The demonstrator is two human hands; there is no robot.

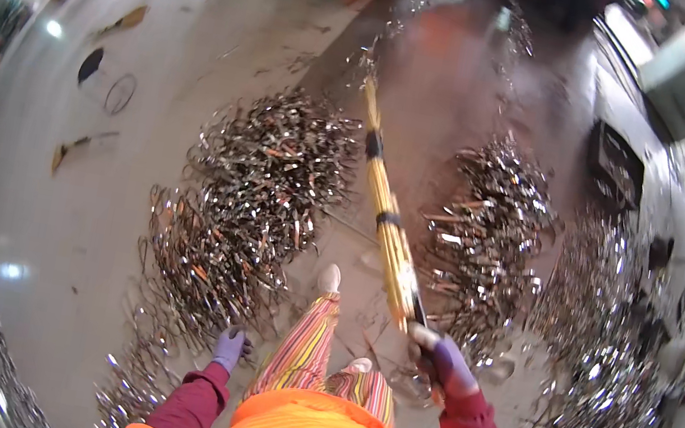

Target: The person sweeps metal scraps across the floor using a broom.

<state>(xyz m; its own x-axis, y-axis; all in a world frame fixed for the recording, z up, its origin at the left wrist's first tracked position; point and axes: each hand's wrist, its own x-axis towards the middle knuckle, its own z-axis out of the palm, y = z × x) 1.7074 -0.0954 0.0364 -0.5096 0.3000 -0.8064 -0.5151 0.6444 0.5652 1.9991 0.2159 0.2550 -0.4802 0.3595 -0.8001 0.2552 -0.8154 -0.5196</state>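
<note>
Floor (pixel 91 234), two hands (pixel 231 347) (pixel 451 367), one held broom (pixel 382 195)

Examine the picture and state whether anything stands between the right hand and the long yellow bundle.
Nothing visible does: the right hand is closed around the near end of the yellow bundle. The left pile of shiny strips and the right pile lie to either side, not between.
</note>
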